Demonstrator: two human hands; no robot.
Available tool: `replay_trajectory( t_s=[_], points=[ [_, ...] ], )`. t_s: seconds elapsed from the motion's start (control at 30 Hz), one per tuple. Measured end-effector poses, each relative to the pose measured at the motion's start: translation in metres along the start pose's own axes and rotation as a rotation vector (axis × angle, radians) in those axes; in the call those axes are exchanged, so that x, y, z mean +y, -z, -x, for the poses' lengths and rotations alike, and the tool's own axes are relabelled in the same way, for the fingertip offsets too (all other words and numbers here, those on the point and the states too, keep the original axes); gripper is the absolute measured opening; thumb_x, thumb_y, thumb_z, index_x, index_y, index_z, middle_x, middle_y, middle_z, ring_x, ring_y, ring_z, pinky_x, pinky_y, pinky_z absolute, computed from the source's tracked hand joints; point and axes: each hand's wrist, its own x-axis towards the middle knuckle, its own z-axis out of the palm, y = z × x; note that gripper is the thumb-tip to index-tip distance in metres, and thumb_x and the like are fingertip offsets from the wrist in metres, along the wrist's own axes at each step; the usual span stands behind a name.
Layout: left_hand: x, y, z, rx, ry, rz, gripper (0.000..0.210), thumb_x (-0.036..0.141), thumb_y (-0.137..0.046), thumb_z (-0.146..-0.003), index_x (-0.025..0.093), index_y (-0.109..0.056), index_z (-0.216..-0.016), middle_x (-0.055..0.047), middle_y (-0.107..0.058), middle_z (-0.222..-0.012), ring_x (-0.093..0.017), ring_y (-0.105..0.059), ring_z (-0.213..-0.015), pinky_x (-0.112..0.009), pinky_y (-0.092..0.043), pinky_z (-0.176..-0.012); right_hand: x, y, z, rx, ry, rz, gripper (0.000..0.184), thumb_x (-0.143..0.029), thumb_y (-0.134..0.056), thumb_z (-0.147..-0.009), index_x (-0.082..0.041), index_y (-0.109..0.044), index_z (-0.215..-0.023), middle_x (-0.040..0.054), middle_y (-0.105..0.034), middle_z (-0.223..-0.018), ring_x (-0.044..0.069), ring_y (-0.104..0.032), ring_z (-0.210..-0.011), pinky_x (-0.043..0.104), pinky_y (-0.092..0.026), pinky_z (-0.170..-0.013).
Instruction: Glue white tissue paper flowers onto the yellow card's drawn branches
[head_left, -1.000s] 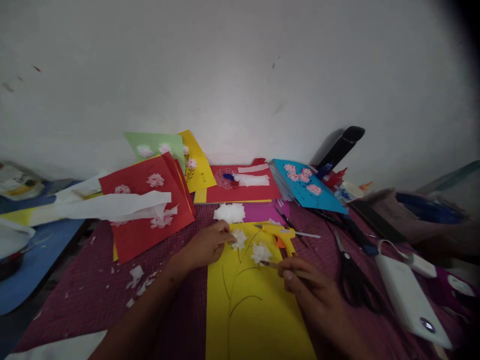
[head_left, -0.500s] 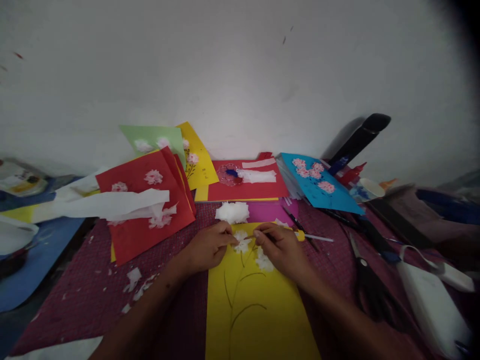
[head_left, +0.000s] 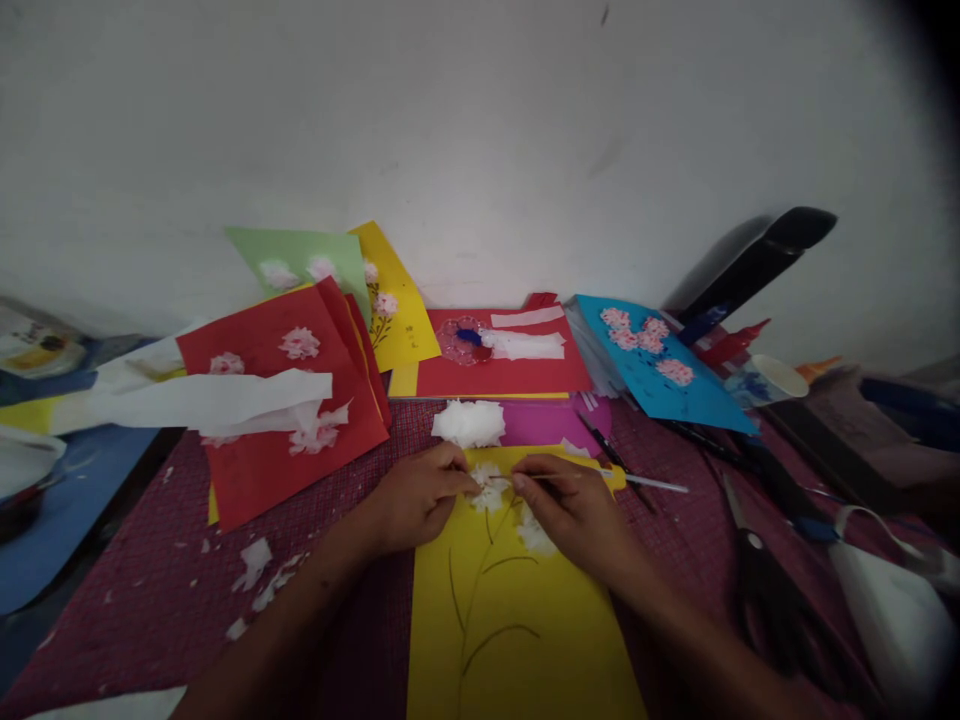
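A yellow sheet (head_left: 525, 630) with dark drawn stems lies in front of me. Near its top edge sits a crumpled white paper flower (head_left: 489, 492). My left hand (head_left: 420, 495) is closed, thumb and forefinger pinching at that flower's left side. From the right, my right hand (head_left: 562, 500) pinches a thin stick (head_left: 501, 477), its tip over the flower. A second white paper flower (head_left: 534, 535) is partly hidden under my right hand. Just beyond the sheet rests a pile of crumpled white paper (head_left: 469, 424).
Left stand red sheets (head_left: 262, 460) with pinkish paper flowers and a white strip (head_left: 202, 402) across. At the back are a red sheet (head_left: 465, 382) with a clear palette (head_left: 454, 345) and a blue sheet (head_left: 675, 402). Black scissors (head_left: 772, 580) lie right; paper scraps (head_left: 255, 562) lie left.
The stick's tip now reaches over the middle of the white flower, with my right hand shifted slightly. My left hand stays at the flower. The whole view has shifted a little.
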Motion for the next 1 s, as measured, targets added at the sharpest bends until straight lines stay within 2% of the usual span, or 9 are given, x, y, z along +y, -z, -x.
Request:
replay_trajectory(
  t_s=[0.2, 0.4, 0.63, 0.8, 1.0],
  points=[
    [-0.0003, 0.0003, 0.0003, -0.01, 0.003, -0.006, 0.043, 0.002, -0.046, -0.08, 0.023, -0.067, -0.111, -0.007, -0.058, -0.105, -0.017, -0.055, -0.093, -0.029, -0.047, -0.081, -0.0036, 0.0017, 0.0028, 0.03, 0.006, -0.063, 0.018, -0.032, -0.055, -0.093, -0.022, -0.07, -0.093, 0.0024, -0.072, -0.085, 0.015, -0.065, -0.072, 0.024, -0.049, -0.064],
    [-0.0013, -0.001, 0.0014, -0.01, 0.018, 0.01, 0.042, 0.003, -0.046, -0.08, 0.024, -0.067, -0.11, -0.006, -0.057, -0.105, -0.017, -0.056, -0.092, -0.029, -0.047, -0.082, -0.0064, -0.0002, 0.006, -0.046, 0.011, -0.003, 0.016, -0.03, -0.054, -0.093, -0.022, -0.068, -0.092, 0.0007, -0.069, -0.08, 0.014, -0.062, -0.071, 0.024, -0.046, -0.063],
    [0.0001, 0.0002, -0.0009, -0.004, 0.023, 0.018, 0.043, 0.005, -0.044, -0.084, 0.025, -0.064, -0.117, -0.007, -0.058, -0.107, -0.018, -0.056, -0.097, -0.03, -0.047, -0.085, -0.0048, 0.0002, 0.0068, -0.089, 0.053, 0.052, 0.016, -0.03, -0.053, -0.094, -0.023, -0.067, -0.091, 0.0009, -0.069, -0.082, 0.015, -0.062, -0.074, 0.025, -0.045, -0.066],
    [0.0, 0.0001, -0.001, 0.005, 0.022, 0.0, 0.041, 0.007, -0.044, -0.085, 0.024, -0.063, -0.117, -0.007, -0.059, -0.105, -0.018, -0.056, -0.096, -0.03, -0.048, -0.084, -0.0076, 0.0011, 0.0057, -0.085, 0.049, 0.069, 0.018, -0.031, -0.053, -0.094, -0.022, -0.067, -0.089, 0.0007, -0.068, -0.078, 0.015, -0.062, -0.07, 0.025, -0.044, -0.062],
    [0.0012, -0.0001, -0.0002, -0.014, 0.01, -0.022, 0.045, 0.006, -0.046, -0.082, 0.026, -0.063, -0.119, -0.007, -0.059, -0.106, -0.019, -0.056, -0.095, -0.032, -0.048, -0.084, -0.0055, -0.0015, 0.0053, -0.066, 0.056, 0.081, 0.019, -0.032, -0.052, -0.094, -0.022, -0.069, -0.093, 0.003, -0.071, -0.086, 0.017, -0.064, -0.079, 0.027, -0.048, -0.069]
  ],
)
